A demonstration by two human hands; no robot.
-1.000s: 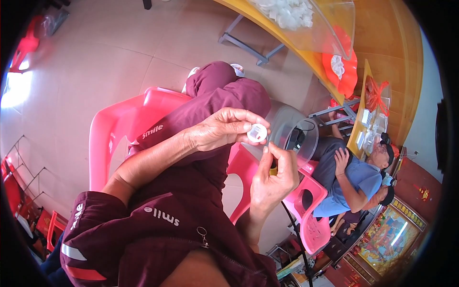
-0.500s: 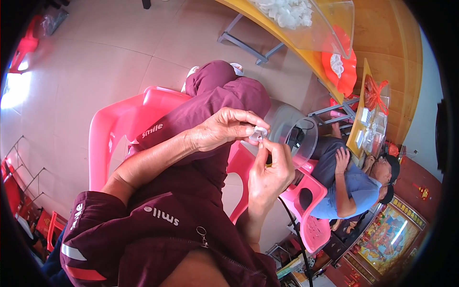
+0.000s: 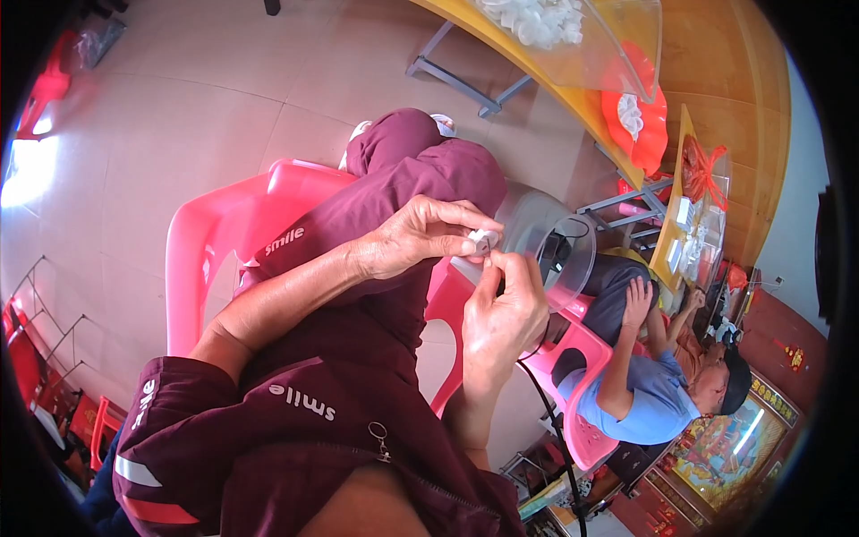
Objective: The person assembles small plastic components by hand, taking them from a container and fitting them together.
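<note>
A small white, translucent piece (image 3: pixel 484 240) is pinched between the thumb and fingers of my left hand (image 3: pixel 413 238). Its exact kind is too small to make out. My right hand (image 3: pixel 506 313) comes up from below with thumb and forefinger pressed together at the lower edge of that piece. Whatever those fingertips hold, if anything, is hidden. Both hands are above my lap, over maroon trousers (image 3: pixel 403 192). Just beyond my right hand stands a clear round plastic tub (image 3: pixel 582 259).
A yellow table (image 3: pixel 488 38) at the top bears a clear tray (image 3: pixel 617 54) of white pieces and a red dish (image 3: pixel 646 148). To the right, a person in a blue shirt (image 3: pixel 644 398) sits on a pink chair (image 3: pixel 586 434). Another pink chair (image 3: pixel 192 259) is at my left.
The white piece has turned slightly between my fingers, and my right hand has shifted a little. The person in blue has leaned lower, and another person's arm now shows behind.
</note>
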